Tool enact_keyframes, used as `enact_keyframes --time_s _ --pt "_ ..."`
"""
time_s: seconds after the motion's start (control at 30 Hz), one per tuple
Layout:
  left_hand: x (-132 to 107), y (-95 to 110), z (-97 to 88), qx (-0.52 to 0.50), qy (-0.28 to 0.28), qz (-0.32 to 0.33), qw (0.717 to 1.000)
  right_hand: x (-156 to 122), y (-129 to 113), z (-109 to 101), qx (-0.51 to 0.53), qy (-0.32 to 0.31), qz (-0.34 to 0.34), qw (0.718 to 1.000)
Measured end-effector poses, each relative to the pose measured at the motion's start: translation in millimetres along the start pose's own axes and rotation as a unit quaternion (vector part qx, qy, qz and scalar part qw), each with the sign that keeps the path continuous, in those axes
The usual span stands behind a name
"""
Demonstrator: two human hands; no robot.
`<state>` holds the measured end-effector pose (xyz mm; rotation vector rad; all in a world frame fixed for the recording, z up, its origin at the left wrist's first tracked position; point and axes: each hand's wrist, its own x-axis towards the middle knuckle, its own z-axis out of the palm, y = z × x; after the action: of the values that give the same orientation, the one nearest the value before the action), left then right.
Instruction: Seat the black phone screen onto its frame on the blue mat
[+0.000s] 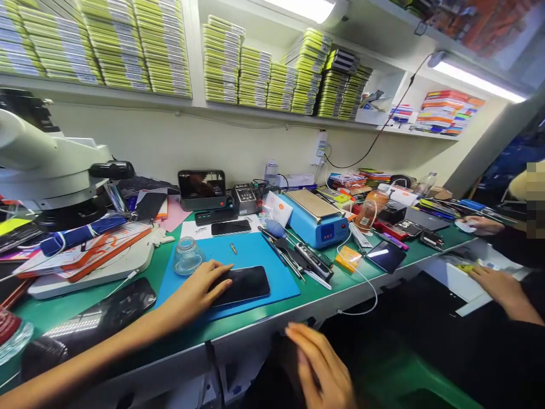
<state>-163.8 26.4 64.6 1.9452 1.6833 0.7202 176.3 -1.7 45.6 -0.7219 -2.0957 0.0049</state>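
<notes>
While the left hand (200, 287) lies flat, fingers spread, on the near end of a dark smartphone (242, 284), the phone rests screen-up on the blue work mat (255, 255) at the middle of the green desk (63, 309) — pressed down rather than gripped. The right hand (319, 363) hangs below the desk edge, palm open and empty, touching nothing visible. Just beyond the left hand stands a small glass jar (187, 255); to the right of the phone lie tweezers and slim tools (293, 255), and behind them a blue heating plate (317, 218). A microscope (51, 165) sits at far left. A co-worker's hands (498, 284) are busy at the right end, well apart. Judged from this layout, the step in hand is steadying the phone on the mat; a next move would call for the free hand to rise to the tools — the phone held still meanwhile.
</notes>
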Motion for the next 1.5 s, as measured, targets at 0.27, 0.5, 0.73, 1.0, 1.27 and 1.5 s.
enact_keyframes --time_s 0.27,0.5,0.73,1.0,1.27,1.5 --pt "-30.3 -14.3 -3.6 0.315 0.081 0.16 0.932 112.6 45.1 73.2 0.146 -0.118 -0.031 0.982" --pt "-30.3 -10.9 -42.2 0.441 0.057 0.284 0.849 96.8 69.1 74.5 0.203 -0.107 0.0 0.973" --pt "-27.0 -28.1 -38.5 0.391 0.09 0.302 0.865 98.8 66.6 79.0 0.202 -0.098 0.013 0.974" --pt "-26.7 -25.7 -32.7 0.425 0.102 0.359 0.825 99.3 60.9 78.9 0.224 -0.078 0.024 0.971" --pt "-30.6 -16.8 -34.1 0.476 0.113 0.391 0.78 96.6 60.3 79.2 0.239 -0.07 0.041 0.968" --pt "-31.1 -19.3 -41.1 0.451 0.123 0.429 0.773 95.0 57.0 76.9 0.248 -0.047 0.075 0.965"
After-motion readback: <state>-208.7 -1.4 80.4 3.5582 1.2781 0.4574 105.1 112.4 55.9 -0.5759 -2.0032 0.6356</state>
